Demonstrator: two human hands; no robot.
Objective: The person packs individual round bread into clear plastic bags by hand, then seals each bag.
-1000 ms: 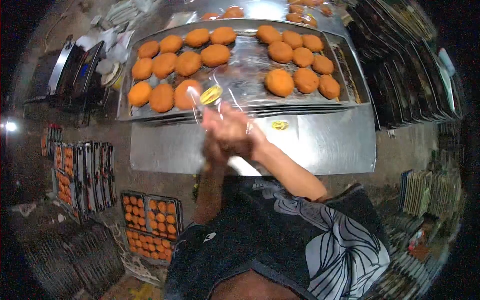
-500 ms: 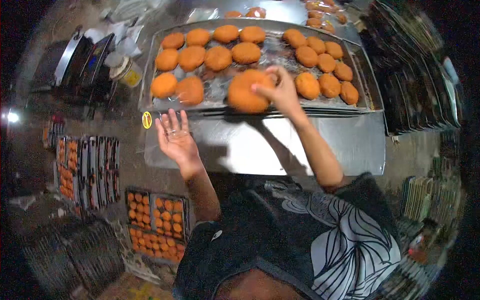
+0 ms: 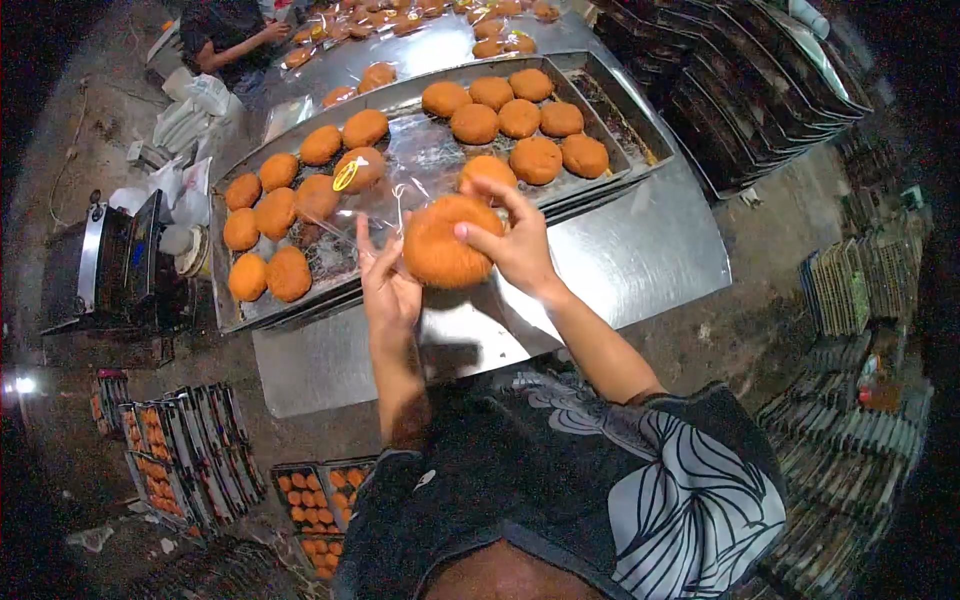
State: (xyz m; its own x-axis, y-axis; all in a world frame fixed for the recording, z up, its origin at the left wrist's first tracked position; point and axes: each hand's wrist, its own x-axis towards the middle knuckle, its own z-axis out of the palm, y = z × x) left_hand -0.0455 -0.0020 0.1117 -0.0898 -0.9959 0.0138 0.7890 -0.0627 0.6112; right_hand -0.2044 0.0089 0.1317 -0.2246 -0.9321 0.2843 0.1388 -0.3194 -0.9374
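Note:
Gripped by my right hand point(image 3: 515, 245) is a round orange-brown bun point(image 3: 450, 240), thumb across its top and fingers behind it. My left hand point(image 3: 392, 290) is close to the bun's left side and holds a clear plastic bag point(image 3: 405, 165). The bag stretches out beyond my fingers and bears a yellow label point(image 3: 345, 176). Its edges are hard to make out. Behind both hands lies a metal baking tray point(image 3: 625, 110) with several more buns point(image 3: 519, 118) in two groups. One bun point(image 3: 487, 173) sits right behind my right hand's fingers.
The tray rests on a shiny metal table point(image 3: 640, 245). Bagged buns point(image 3: 375, 20) lie at its far side, near another person's arm point(image 3: 240, 48). Dark trays point(image 3: 740, 90) are stacked at right. Racks of buns point(image 3: 155, 460) stand on the floor at left.
My right hand has brought the bun down and left to my left hand, which has risen slightly. The labelled bag now spreads over the tray. The view has turned and shows more of the table's far side.

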